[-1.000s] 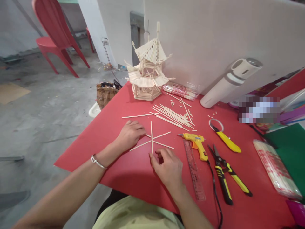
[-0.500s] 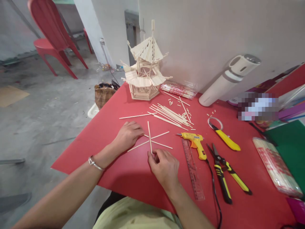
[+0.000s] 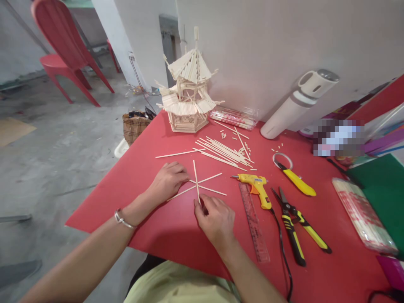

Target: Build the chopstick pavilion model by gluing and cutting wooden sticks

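Observation:
Three thin wooden sticks cross on the red table as a six-armed star. My right hand pinches the near end of the stick that runs toward me, between thumb and index finger. At the star's left, my left hand has its fingers curled together, palm down, over the end of another stick. Its fingertips hide that end. A bracelet circles my left wrist. Just beyond the star lies a loose pile of sticks, and one single stick lies left of it.
A stick-built pagoda stands at the back. Right of my hands lie a yellow glue gun with its cord, a clear ruler, pruning shears and a yellow-handled cutter. A white bottle leans against the wall.
The camera view has shifted slightly, so everything appears a little further left. Both hands keep their places at the crossed sticks.

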The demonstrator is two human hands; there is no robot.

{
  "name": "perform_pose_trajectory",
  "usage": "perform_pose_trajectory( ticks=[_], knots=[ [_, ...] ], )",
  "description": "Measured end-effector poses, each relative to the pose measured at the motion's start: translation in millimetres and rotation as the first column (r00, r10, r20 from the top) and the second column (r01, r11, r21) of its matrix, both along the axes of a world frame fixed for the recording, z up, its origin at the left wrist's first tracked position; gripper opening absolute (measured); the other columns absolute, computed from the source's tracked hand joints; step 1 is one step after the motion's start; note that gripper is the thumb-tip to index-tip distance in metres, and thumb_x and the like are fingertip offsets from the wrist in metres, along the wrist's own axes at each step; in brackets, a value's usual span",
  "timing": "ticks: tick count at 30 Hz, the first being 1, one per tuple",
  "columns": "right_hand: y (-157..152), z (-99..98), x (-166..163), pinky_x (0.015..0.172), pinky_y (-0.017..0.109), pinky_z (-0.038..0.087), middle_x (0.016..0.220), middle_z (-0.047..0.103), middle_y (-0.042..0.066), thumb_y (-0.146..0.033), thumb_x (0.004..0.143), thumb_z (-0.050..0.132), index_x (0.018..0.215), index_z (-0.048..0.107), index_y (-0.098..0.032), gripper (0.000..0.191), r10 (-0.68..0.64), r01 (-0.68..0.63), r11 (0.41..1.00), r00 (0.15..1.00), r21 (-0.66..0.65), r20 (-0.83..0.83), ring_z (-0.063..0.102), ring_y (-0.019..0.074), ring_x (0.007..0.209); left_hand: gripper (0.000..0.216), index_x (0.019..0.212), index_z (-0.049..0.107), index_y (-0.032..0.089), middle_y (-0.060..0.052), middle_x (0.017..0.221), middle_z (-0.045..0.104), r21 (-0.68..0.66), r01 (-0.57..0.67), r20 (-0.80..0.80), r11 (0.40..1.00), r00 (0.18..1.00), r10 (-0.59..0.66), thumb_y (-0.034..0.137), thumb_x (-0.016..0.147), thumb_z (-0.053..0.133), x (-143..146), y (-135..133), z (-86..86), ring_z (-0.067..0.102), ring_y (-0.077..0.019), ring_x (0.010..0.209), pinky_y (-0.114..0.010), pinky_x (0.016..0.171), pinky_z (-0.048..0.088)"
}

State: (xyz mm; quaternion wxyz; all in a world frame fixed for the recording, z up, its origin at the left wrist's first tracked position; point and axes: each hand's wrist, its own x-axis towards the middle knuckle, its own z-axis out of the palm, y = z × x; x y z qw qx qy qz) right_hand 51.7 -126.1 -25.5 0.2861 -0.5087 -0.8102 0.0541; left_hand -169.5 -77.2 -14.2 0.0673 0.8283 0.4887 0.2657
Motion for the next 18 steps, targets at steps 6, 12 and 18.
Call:
perform_pose_trajectory(
  ticks=[6, 12, 18],
  knots=[
    [-1.0, -0.5, 0.7, 0.065, 0.027, 0.035, 0.070, 0.070, -0.001, -0.034, 0.096, 0.059, 0.101, 0.075, -0.024, 0.019, 0.000, 0.000, 1.000, 1.000, 0.000, 0.013, 0.063, 0.0138, 0.067, 0.029, 0.089, 0.077, 0.021, -0.008, 0.090, 0.070, -0.010, 0.011, 0.010, 1.000, 1.000, -0.011, 0.019, 0.100, 0.049, -0.2, 0.4, -1.7, 0.056, -0.0198, 0.085, -0.035, 0.079, 0.041],
    [-1.2, 0.7, -0.4, 0.065, 0.027, 0.035, 0.070, 0.069, -0.001, -0.033, 0.097, 0.058, 0.100, 0.075, -0.023, 0.020, 0.003, -0.004, 1.000, 1.000, 0.013, 0.014, 0.063, 0.0138, 0.067, 0.030, 0.091, 0.077, 0.021, -0.008, 0.091, 0.071, -0.032, 0.017, 0.003, 0.999, 1.000, -0.017, 0.018, 0.100, 0.048, 0.1, -1.0, 0.9, 0.056, -0.0199, 0.086, -0.034, 0.079, 0.041],
    [-0.7, 2.3, -1.6, 0.066, 0.026, 0.035, 0.071, 0.070, 0.000, -0.033, 0.097, 0.057, 0.101, 0.074, -0.023, 0.020, 0.002, -0.002, 1.000, 1.000, 0.007, 0.017, 0.064, 0.0142, 0.068, 0.029, 0.091, 0.077, 0.020, -0.008, 0.090, 0.071, -0.021, 0.024, 0.008, 0.999, 1.000, -0.024, 0.019, 0.100, 0.049, 0.6, -2.7, 1.3, 0.056, -0.0201, 0.085, -0.035, 0.079, 0.042]
  ],
)
